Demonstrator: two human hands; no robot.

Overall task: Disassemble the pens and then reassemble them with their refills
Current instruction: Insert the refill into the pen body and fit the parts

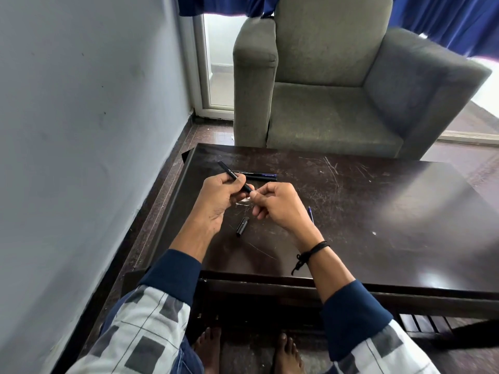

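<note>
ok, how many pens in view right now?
3. One pen gripped in the left hand, right hand pinching its tip; seemingly two more, a blue-marked pen and a black pen, side by side on the table beyond. Hands may hide others.

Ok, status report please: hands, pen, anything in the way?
Left hand grips black pen barrel. Right hand pinches its tip end. Loose cap on table below hands. Nothing in the way.

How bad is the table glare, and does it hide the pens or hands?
Head view: glare washes the table on its right half, away from the work; left hand and right hand, both on the held pen, are evenly lit and sharp; spare pens and cap read dark on dark; window is blown out; wide-angle bows the edges.
</note>
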